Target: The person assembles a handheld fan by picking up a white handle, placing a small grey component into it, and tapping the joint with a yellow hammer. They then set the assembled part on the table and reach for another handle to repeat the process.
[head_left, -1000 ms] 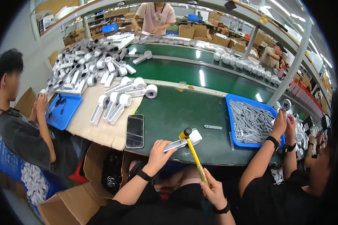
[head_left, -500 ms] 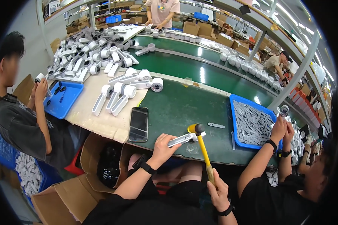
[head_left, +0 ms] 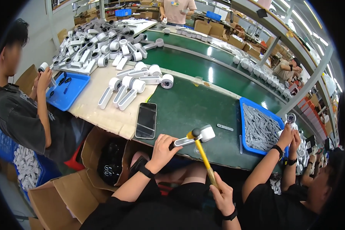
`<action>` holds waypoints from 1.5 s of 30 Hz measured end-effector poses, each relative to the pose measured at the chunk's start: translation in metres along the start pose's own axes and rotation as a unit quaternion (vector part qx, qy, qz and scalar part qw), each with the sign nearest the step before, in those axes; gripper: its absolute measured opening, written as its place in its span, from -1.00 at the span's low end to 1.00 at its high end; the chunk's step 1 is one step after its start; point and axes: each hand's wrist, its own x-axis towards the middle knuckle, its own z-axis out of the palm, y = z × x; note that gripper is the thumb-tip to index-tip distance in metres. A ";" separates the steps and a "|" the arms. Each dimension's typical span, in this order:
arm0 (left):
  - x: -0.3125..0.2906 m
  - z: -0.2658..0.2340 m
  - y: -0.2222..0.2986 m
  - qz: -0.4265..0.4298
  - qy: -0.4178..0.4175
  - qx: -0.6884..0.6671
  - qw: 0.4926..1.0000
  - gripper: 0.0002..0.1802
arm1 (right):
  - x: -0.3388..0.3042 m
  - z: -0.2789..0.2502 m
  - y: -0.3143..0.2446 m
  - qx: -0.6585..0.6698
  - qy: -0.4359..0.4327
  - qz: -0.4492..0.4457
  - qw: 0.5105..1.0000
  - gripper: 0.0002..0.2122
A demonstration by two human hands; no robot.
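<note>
My left hand (head_left: 163,152) is closed round the handle end of a white handheld fan (head_left: 207,133), whose round head points right over the table's near edge. A grey strip runs along its handle. My right hand (head_left: 223,193) grips the lower handle of a mallet (head_left: 204,158) with a yellow shaft and a yellow-and-black head. That mallet head is over the fan's handle, just left of the round head; whether they touch I cannot tell. Beyond them, a loose grey strip (head_left: 225,127) lies on the green mat. A dark-screened phone (head_left: 146,120) lies beyond my left hand.
Several white fans (head_left: 127,99) lie at left, before a large heap (head_left: 99,46). A blue tray (head_left: 243,126) of grey strips is at right. Co-workers sit on both sides (head_left: 23,111), (head_left: 283,184); another stands across the green conveyor (head_left: 195,63). Open cardboard boxes (head_left: 80,191) stand below left.
My left hand has turned the fan so its round head shows more fully. The mallet head has shifted left from the fan's head end to over its handle. The view has shifted slightly.
</note>
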 end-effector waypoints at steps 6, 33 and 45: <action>-0.003 0.000 -0.005 -0.045 -0.004 -0.024 0.999 -0.72 | 0.009 -0.001 -0.014 -0.052 -0.062 0.019 0.997 -0.51; -0.003 0.002 -0.005 -0.044 0.019 -0.012 0.999 -0.72 | 0.013 0.005 -0.025 -0.075 -0.048 -0.026 0.996 -0.55; -0.001 0.003 -0.003 -0.039 0.015 0.003 0.999 -0.73 | 0.006 -0.004 -0.007 -0.101 -0.007 -0.012 0.995 -0.51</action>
